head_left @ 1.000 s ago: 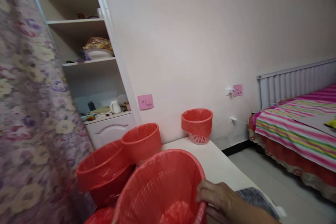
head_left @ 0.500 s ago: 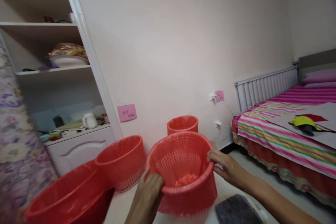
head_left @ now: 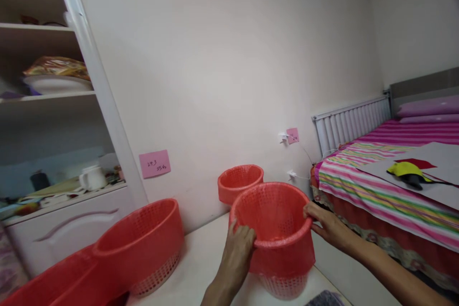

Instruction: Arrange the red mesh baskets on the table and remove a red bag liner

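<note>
Both hands are on the same red basket (head_left: 274, 229), the mesh kind with a red plastic liner folded over its rim and hanging down the outside. The left hand (head_left: 239, 248) is curled over the near-left part of the rim, fingers hooked inside and closed on it. The right hand (head_left: 324, 222) is clamped on the right side of the rim, thumb on top, fingers along the outside. So it's a proper two-handed grip, neither hand loose.

The basket stands upright at the near right end of the white surface (head_left: 201, 267); can't quite tell if its base is resting on it. Just behind it, against the wall, is a second lined basket (head_left: 239, 182). Off to the left is a third basket (head_left: 143, 244), tilted, next to a bigger red tub (head_left: 53, 284). There's a pink sticky note (head_left: 154, 163) on the wall and a striped bed (head_left: 387, 186) on the right.
</note>
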`<state>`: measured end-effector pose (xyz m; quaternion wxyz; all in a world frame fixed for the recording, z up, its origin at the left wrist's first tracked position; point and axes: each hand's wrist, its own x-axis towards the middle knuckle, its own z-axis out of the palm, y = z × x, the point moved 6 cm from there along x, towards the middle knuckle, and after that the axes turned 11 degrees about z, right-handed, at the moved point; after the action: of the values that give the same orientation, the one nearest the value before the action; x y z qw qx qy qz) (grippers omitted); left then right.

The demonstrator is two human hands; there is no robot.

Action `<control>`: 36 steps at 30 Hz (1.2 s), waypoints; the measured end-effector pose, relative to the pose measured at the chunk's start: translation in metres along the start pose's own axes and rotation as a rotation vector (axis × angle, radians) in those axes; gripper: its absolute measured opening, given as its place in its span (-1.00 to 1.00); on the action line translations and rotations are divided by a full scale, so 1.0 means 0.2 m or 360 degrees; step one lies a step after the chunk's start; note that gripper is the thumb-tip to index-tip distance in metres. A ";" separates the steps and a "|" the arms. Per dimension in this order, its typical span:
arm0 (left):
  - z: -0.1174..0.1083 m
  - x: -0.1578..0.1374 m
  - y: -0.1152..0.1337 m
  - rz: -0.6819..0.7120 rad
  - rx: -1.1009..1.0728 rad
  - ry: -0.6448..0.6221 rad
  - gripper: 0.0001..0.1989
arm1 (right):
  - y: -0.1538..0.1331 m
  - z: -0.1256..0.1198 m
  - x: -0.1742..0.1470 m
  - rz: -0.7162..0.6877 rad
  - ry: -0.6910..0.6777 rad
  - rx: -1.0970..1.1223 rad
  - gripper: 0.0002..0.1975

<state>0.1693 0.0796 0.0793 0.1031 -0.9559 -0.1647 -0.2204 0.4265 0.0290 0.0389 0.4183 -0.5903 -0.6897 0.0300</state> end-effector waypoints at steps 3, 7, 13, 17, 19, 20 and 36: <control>0.02 0.01 -0.03 -0.0014 0.0017 0.0022 -0.79 | 0.01 0.01 0.02 0.0013 -0.0016 -0.0006 -0.91; 0.03 0.04 -0.06 -0.0044 -0.0003 0.0026 -0.78 | -0.01 0.00 0.05 0.0030 -0.0020 -0.0010 -0.88; 0.04 0.05 -0.07 -0.0077 -0.0032 0.0066 -0.77 | -0.02 -0.01 0.07 0.0019 0.0017 -0.0031 -0.85; 0.06 0.06 -0.07 -0.0087 -0.0063 0.0077 -0.75 | 0.02 0.02 0.07 0.0019 0.0030 -0.0052 -0.84; 0.06 0.06 -0.07 -0.0083 -0.0069 0.0082 -0.75 | 0.05 0.04 0.07 0.0025 0.0037 -0.0066 -0.82; 0.06 0.06 -0.07 -0.0081 -0.0069 0.0087 -0.75 | 0.06 0.05 0.07 0.0028 0.0041 -0.0074 -0.80; 0.13 -0.27 -0.13 -0.0130 0.0068 0.0226 -0.41 | -0.23 0.38 -0.55 0.0049 -0.0123 0.0119 -0.73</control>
<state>0.1234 0.0959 0.0354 0.1258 -0.9279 -0.2005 -0.2881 0.3388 -0.0425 -0.0448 0.4127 -0.5832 -0.6945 0.0850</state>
